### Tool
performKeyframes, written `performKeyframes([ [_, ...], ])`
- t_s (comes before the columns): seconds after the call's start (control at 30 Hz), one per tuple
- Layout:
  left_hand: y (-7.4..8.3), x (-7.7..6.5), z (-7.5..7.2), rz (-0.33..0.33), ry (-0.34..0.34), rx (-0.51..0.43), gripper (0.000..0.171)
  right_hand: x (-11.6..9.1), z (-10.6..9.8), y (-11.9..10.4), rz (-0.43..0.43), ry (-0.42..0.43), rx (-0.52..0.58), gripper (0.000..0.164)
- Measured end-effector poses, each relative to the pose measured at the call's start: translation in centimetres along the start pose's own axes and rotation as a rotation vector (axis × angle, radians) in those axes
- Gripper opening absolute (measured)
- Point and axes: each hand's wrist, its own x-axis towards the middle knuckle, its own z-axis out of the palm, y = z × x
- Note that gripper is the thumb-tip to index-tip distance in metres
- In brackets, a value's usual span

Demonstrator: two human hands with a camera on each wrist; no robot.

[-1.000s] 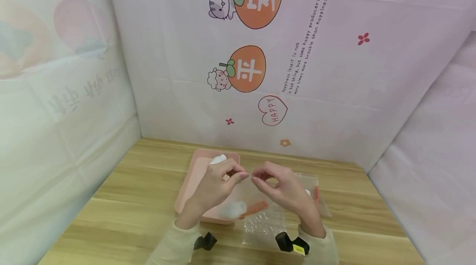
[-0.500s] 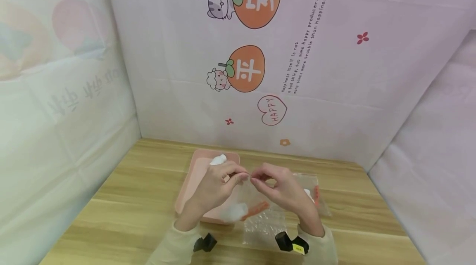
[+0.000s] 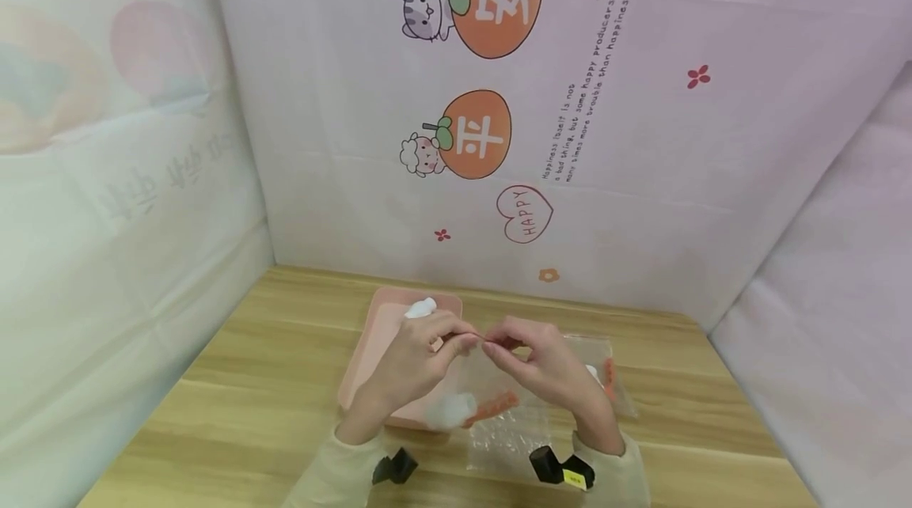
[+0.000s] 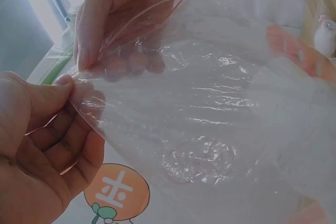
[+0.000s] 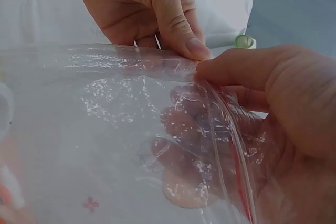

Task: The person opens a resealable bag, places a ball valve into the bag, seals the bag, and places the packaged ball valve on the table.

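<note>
Both hands pinch the top edge of a clear zip bag (image 4: 205, 114) that has a red line along its seal. My left hand (image 3: 416, 354) grips one side of the seal between thumb and forefinger. Close beside it, my right hand (image 3: 545, 358) pinches the same edge, its fingertips almost meeting the left ones. In the right wrist view, the right hand's other fingers show through the film. Low in the bag hang a whitish bottle (image 3: 451, 411) and an orange-red slotted strip (image 3: 493, 408), both hazy through the plastic.
A pink tray (image 3: 359, 358) stands behind the left forearm, with a white bottle (image 3: 422, 307) at its far end. Another clear bag (image 3: 587, 347) with white and orange things lies right of the right hand. Clear plastic (image 3: 506, 445) spreads between the wrists. White printed cloth (image 3: 356, 136) walls the table.
Both hands stay nearly in place at the bag's edge. A reddish seal line now shows stretched between the fingertips. The bottle and strip in the bag have shifted slightly.
</note>
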Motion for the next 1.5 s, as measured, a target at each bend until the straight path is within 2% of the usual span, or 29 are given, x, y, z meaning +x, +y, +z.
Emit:
performKeyframes([
  [0.2, -0.05, -0.4, -0.13, -0.012, 0.002, 0.006, 0.007, -0.43, 0.36, 0.78, -0.036, -0.008, 0.004, 0.012],
  [0.4, -0.01, -0.52, -0.22, 0.014, -0.019, 0.021, 0.007, -0.42, 0.64, 0.42, -0.053, -0.006, 0.01, 0.008],
  [0.77, 0.06, -0.34, -0.19, 0.017, -0.024, 0.053, 0.006, -0.19, 0.83, 0.53, -0.11, 0.052, -0.045, 0.019],
  [1.0, -0.05, -0.4, 0.03, 0.007, -0.024, 0.038, 0.006, -0.39, 0.77, 0.48, -0.081, 0.057, -0.031, 0.018],
  [1.23, -0.04, -0.27, 0.03, 0.009, -0.017, 0.019, 0.008, -0.34, 0.52, 0.74, -0.097, 0.059, 0.001, 0.015],
  [1.5, -0.03, -0.1, -0.04, 0.027, -0.014, 0.015, 0.008, -0.3, 0.41, 0.86, -0.044, 0.033, -0.001, 0.011],
])
